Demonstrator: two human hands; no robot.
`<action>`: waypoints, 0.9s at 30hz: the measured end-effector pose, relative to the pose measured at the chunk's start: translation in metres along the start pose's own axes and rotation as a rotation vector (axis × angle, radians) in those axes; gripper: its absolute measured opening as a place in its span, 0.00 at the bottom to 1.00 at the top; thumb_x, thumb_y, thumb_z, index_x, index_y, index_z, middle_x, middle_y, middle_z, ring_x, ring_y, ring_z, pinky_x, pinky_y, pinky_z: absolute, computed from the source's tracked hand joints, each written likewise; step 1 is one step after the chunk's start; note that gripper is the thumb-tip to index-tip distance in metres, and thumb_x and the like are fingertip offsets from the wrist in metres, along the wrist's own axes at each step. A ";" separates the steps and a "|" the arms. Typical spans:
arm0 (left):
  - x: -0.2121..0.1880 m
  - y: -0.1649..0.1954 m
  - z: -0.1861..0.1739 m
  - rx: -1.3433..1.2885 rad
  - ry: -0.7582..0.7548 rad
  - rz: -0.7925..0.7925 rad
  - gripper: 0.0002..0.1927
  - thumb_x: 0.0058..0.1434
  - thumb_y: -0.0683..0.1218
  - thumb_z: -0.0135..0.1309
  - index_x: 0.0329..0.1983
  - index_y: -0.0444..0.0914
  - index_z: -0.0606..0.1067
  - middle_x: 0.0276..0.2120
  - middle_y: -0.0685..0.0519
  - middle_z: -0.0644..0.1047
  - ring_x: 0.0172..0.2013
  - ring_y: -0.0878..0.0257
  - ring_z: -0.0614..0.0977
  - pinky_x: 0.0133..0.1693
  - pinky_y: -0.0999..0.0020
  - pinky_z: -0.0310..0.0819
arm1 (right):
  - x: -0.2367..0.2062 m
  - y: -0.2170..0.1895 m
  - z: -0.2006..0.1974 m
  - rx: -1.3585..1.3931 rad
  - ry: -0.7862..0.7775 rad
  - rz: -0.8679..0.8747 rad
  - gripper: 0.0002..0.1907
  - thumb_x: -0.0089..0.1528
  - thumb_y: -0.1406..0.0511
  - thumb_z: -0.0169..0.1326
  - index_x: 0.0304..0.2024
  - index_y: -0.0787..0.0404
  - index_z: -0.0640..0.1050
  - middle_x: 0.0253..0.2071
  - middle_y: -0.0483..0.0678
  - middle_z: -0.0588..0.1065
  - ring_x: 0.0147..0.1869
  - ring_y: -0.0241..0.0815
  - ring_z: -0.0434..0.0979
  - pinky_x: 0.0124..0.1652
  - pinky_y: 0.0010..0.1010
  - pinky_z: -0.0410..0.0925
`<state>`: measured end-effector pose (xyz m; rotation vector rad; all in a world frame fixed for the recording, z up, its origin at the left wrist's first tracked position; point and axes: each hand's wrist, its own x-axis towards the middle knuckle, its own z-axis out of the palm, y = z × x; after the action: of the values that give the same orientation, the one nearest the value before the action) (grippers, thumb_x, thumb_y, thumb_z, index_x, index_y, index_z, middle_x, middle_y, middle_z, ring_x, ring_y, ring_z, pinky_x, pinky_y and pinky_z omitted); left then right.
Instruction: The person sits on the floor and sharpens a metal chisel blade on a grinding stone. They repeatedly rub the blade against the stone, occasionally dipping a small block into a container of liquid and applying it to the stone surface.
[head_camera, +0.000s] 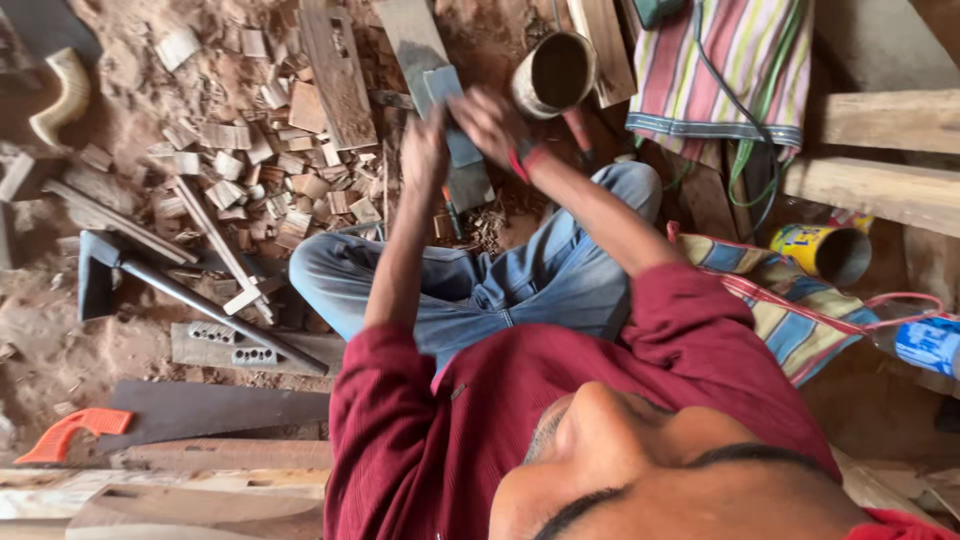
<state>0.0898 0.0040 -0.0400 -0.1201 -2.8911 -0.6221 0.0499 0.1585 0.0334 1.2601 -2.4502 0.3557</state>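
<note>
I sit on the ground in jeans and a dark red shirt, both arms stretched out over my knees. A flat grey slab (468, 172) lies lengthwise in front of me. My left hand (425, 150) grips its left edge. With fingers curled, my right hand (492, 122), a red band at the wrist, presses on the slab's upper part. Both hands are blurred, and whatever lies under the right palm is hidden.
Several wood offcuts (250, 150) litter the dirt at left, near a long-handled iron tool (190, 295) and a saw with an orange handle (70, 435). A round tin (555, 72) stands beyond my hands. Striped cloth (720, 70), a yellow can (825, 250) and planks (880, 120) lie right.
</note>
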 end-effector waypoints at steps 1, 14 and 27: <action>-0.018 0.002 0.000 0.119 0.154 0.146 0.28 0.67 0.35 0.46 0.71 0.44 0.69 0.53 0.29 0.75 0.42 0.47 0.86 0.34 0.66 0.86 | -0.015 -0.011 -0.002 0.012 0.005 0.032 0.18 0.65 0.72 0.54 0.57 0.71 0.79 0.57 0.56 0.78 0.56 0.49 0.78 0.55 0.39 0.74; 0.000 -0.004 -0.005 -0.258 -0.098 -0.025 0.21 0.70 0.35 0.47 0.66 0.37 0.72 0.39 0.33 0.79 0.30 0.44 0.84 0.26 0.55 0.81 | -0.015 -0.007 0.004 0.082 0.055 0.042 0.16 0.63 0.71 0.54 0.53 0.68 0.81 0.57 0.53 0.77 0.56 0.47 0.77 0.54 0.36 0.73; 0.032 -0.008 0.002 -0.113 0.016 -0.009 0.24 0.62 0.39 0.46 0.62 0.42 0.74 0.36 0.36 0.80 0.35 0.39 0.83 0.34 0.47 0.79 | 0.004 0.019 0.017 0.202 0.061 -0.027 0.34 0.50 0.69 0.48 0.59 0.77 0.74 0.59 0.66 0.74 0.62 0.65 0.71 0.61 0.51 0.64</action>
<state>0.0575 -0.0009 -0.0387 -0.1172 -2.8425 -0.7838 0.0284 0.1602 0.0190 1.3396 -2.3912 0.6378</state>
